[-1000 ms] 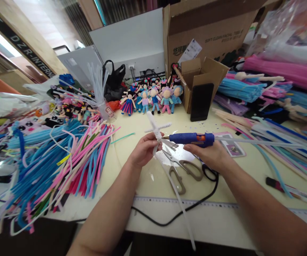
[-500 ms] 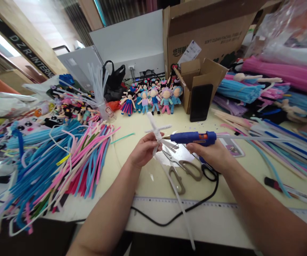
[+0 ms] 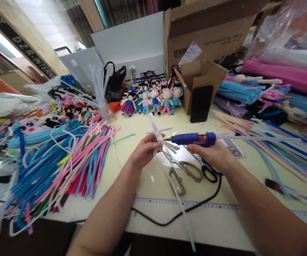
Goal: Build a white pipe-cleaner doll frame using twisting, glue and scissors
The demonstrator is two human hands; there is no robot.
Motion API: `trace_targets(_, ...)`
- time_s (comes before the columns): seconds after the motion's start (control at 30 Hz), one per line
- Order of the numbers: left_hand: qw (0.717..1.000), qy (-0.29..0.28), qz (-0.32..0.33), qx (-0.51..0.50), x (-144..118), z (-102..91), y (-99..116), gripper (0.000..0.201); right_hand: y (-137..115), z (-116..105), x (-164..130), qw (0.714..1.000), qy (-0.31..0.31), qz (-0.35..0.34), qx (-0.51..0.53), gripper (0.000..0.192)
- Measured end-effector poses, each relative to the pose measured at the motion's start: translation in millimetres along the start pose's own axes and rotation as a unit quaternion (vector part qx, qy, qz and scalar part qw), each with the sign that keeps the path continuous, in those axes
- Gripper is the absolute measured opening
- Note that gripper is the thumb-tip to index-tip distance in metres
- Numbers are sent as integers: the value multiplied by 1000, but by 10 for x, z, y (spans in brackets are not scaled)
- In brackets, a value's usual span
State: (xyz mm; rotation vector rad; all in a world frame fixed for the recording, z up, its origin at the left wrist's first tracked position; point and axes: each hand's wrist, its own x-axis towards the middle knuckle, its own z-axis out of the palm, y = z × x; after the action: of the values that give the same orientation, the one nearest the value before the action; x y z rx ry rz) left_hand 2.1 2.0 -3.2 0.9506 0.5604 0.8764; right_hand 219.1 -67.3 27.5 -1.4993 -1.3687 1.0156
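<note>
Over bare table point(image 3: 142, 117), left hand point(image 3: 142, 153) pinches white pipe-cleaner figure point(image 3: 157, 134); right hand point(image 3: 212, 154) grips glue gun point(image 3: 193, 139); small box point(image 3: 200, 80) stands open behind.

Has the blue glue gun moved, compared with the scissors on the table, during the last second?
Yes, slightly. The blue glue gun has shifted a little to the right over the scissors; its nozzle still points at the white pipe-cleaner figure.

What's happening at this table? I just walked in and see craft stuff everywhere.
A person is working on a small white pipe-cleaner figure, held up in the left hand. The right hand holds a blue glue gun with its tip pointed at the figure's middle. Scissors lie on the table just below. Piles of coloured pipe cleaners lie to the left, and a row of finished little dolls stands at the back.
</note>
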Motion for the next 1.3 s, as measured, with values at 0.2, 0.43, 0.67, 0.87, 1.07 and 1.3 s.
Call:
trace_targets(0.2, 1000, 21, 4, 0, 17, 0, 15, 31, 0, -63, 10, 1000, 22, -3, -9, 28)
trace_targets(0.43, 996, 75, 29, -45, 69, -25, 62, 30, 131, -401, -53, 987, 153, 24, -34, 40)
trace_targets(0.67, 996, 63, 33, -52, 78, -39, 34, 32, 502, -541, -331, 964, 231, 103, -86, 43)
trace_targets(0.87, 997, 62, 25, -41, 66, 9, 0, 32, 467, -430, -377, 989, 122, 52, 68, 37)
trace_targets(1.07, 997, 49, 29, -46, 56, 9, -19, 33, 160, -292, -152, 995, 8, -10, 96, 35)
trace_targets(1.3, 998, 30, 9, -55, 56, 0, -24, 33, 201, -49, 141, 997, -22, -1, 80, 36)
